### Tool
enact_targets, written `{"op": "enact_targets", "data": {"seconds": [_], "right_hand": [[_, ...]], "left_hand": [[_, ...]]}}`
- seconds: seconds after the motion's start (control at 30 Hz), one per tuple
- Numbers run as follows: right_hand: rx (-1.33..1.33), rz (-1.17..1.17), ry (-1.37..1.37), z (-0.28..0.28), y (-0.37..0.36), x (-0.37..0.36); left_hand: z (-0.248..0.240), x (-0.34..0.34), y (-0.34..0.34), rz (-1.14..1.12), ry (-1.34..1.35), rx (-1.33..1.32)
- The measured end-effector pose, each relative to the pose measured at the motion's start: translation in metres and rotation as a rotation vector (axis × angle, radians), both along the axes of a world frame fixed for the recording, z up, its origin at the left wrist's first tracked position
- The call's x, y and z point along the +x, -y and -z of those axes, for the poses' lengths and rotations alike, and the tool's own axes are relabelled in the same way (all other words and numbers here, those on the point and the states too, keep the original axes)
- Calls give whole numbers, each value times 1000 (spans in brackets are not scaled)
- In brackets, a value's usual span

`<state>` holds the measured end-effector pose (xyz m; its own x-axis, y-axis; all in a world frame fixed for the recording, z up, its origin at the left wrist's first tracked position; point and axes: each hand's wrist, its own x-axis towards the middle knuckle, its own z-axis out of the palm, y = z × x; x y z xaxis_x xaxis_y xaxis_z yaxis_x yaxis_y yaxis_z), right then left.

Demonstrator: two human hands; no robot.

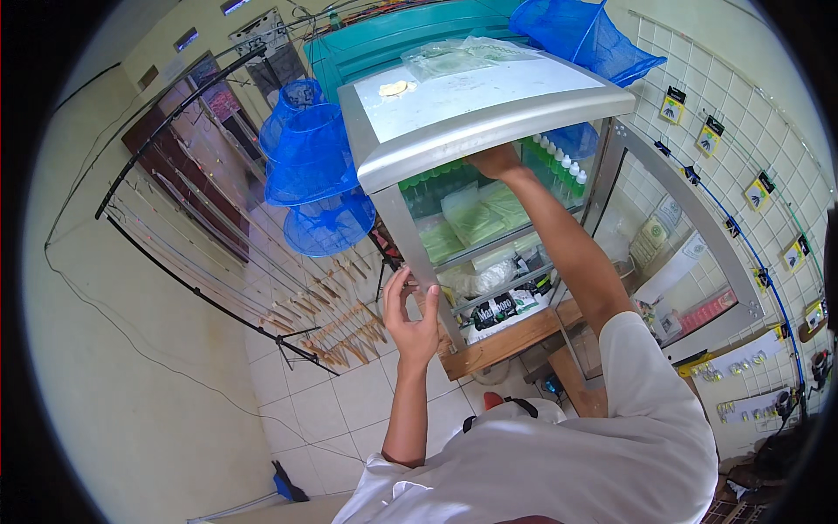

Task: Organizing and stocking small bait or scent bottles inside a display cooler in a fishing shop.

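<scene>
Inside the upper part of the display cabinet (497, 140), just below its silver top edge, green bottles (559, 163) with white caps stand in a row at the right, near pale green packets (476, 214) stacked on glass. The right hand (495, 162) reaches in just beside the bottles; its fingers are hidden by the cabinet, so I cannot tell whether it grasps anything. The left hand (412, 319) is at the cabinet's front left post, released, its thumb and fingers apart; whether it touches the post I cannot tell. Lower down, a clear-wrapped white bundle (495, 276) and black-and-white packages (497, 312) sit above a wooden ledge (497, 349). The framed glass door (740, 262) hangs open to the right, clear plastic bags (467, 58) lie on the white top, and blue mesh nets (305, 157) hang to the left
</scene>
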<state>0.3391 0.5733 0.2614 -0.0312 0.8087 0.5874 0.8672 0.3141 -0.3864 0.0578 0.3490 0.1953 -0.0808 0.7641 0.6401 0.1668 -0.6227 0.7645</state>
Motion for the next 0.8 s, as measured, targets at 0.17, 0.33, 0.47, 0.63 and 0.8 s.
{"op": "enact_targets", "data": {"seconds": [0.17,0.33,0.47,0.63,0.8], "right_hand": [[3,16,13,-1,0,0],[94,53,-10,-6,6,2],[-39,120,11,-37,49,-13],[-59,54,-388,-46,137,-18],[-78,-333,-982,-19,238,-48]], "left_hand": [[0,1,0,-1,4,-2],[-3,2,1,7,1,-6],[-2,-5,3,-19,-29,-20],[-5,-2,17,-26,-73,-15],[4,-1,41,-50,-28,31]]}}
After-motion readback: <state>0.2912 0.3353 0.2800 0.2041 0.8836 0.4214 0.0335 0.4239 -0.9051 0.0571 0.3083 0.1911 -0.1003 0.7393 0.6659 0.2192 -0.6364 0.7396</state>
